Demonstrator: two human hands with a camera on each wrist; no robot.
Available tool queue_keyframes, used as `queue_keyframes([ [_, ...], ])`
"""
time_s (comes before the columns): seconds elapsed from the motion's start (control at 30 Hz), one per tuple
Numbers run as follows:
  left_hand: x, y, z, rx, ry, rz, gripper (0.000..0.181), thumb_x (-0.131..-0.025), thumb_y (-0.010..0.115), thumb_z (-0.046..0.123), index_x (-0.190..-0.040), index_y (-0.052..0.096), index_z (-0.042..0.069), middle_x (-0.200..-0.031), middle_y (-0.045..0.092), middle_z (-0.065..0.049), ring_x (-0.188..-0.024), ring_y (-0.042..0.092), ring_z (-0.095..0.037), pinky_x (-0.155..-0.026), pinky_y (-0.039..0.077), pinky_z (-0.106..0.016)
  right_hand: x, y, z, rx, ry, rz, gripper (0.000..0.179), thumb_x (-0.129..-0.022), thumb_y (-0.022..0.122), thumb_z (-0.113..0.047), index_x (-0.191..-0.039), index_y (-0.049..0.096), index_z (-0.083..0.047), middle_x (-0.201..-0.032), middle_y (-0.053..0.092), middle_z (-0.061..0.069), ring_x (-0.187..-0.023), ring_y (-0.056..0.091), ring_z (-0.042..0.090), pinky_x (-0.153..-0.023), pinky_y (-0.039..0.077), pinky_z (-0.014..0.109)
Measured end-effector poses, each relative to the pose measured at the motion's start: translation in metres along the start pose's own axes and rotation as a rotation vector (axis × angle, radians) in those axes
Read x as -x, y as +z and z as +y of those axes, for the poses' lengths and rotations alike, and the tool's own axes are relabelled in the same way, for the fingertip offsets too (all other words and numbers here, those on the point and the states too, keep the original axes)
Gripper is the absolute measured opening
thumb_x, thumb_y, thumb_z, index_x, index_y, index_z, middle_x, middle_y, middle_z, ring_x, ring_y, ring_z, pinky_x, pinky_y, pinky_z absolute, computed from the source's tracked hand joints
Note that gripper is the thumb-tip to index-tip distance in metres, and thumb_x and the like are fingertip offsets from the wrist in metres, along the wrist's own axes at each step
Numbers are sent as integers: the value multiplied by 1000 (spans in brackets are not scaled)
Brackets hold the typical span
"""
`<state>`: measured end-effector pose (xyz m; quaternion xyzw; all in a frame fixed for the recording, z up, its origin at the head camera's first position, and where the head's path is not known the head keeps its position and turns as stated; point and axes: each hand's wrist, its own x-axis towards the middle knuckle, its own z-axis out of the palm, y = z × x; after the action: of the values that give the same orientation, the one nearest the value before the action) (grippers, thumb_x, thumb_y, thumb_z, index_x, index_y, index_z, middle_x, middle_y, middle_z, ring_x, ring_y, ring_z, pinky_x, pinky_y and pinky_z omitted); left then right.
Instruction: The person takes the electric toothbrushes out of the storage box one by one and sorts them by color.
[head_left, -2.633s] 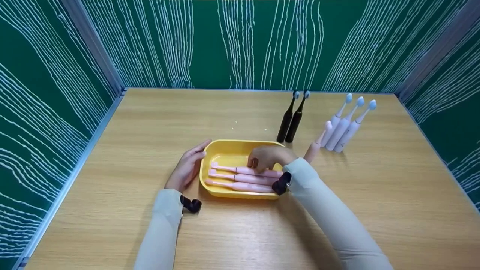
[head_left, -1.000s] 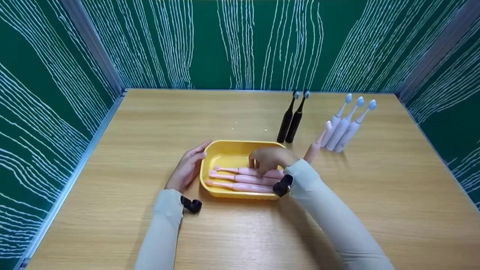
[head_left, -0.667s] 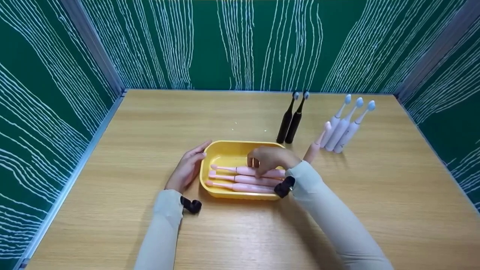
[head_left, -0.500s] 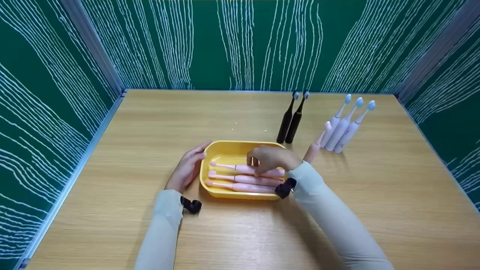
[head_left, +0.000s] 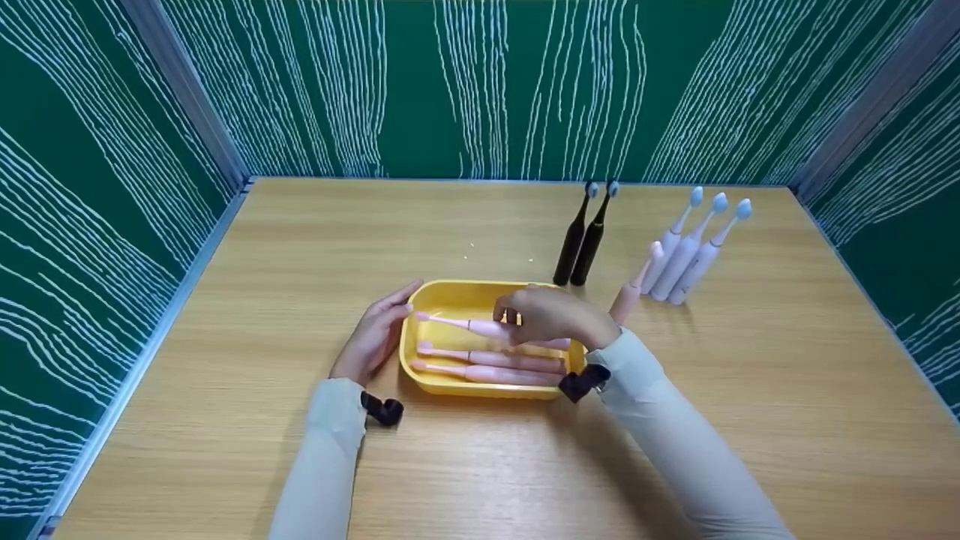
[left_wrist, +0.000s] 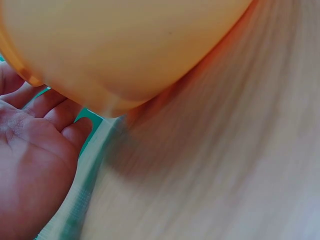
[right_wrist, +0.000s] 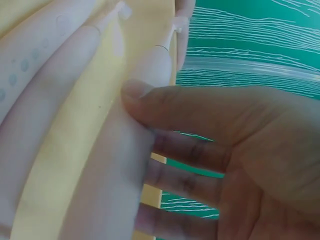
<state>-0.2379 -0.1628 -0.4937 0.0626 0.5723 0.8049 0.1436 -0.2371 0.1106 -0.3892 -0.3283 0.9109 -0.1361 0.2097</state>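
Observation:
My right hand (head_left: 551,315) pinches the handle of a pink electric toothbrush (head_left: 487,328) between thumb and fingers, over the yellow tray (head_left: 450,294). In the right wrist view the thumb presses on the handle (right_wrist: 107,165) just below its neck. Two more pink toothbrushes (head_left: 517,360) lie side by side along the tray's near side, heads to the left. My left hand (head_left: 373,335) holds the tray's left end, thumb at the rim and fingers along the outer wall. The left wrist view shows that hand (left_wrist: 37,145) against the tray's outer wall (left_wrist: 115,60).
A pink toothbrush (head_left: 625,302) stands upright just right of the tray, partly hidden by my right wrist. Behind it stand three white toothbrushes (head_left: 679,266). Two black toothbrushes (head_left: 581,247) stand at the tray's back right corner. Green panels (head_left: 412,90) border the wooden table (head_left: 337,225).
The pinched toothbrush has risen from beside the other two and shifted toward the tray's far side, its head up by the left rim. My right hand moved slightly right; the left stayed put.

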Motion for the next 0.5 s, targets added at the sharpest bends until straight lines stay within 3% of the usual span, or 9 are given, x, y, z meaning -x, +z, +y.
queue_keyframes([
  [0.33, 0, 2, 0, -6, -1, 30, 50, -94, 49, 6, -142, 41, -4, -158, 29, -8, -147, 20, -18, -121, 19, -32, 16, -1, -2, -21, -61, 126, 30, -85, 71, -13, -115, 67, -11, -101, 71, 4, -81, 62, 16, -79, 58, 31],
  [0.5, 0, 1, -2, -2, 13, 16, 51, -95, 46, 5, -145, 38, -1, -157, 29, -10, -147, 22, -19, -121, 20, -34, 22, 0, -1, -7, -70, 183, 30, -86, 71, -14, -115, 68, -12, -101, 71, 2, -82, 64, 15, -78, 58, 30],
])
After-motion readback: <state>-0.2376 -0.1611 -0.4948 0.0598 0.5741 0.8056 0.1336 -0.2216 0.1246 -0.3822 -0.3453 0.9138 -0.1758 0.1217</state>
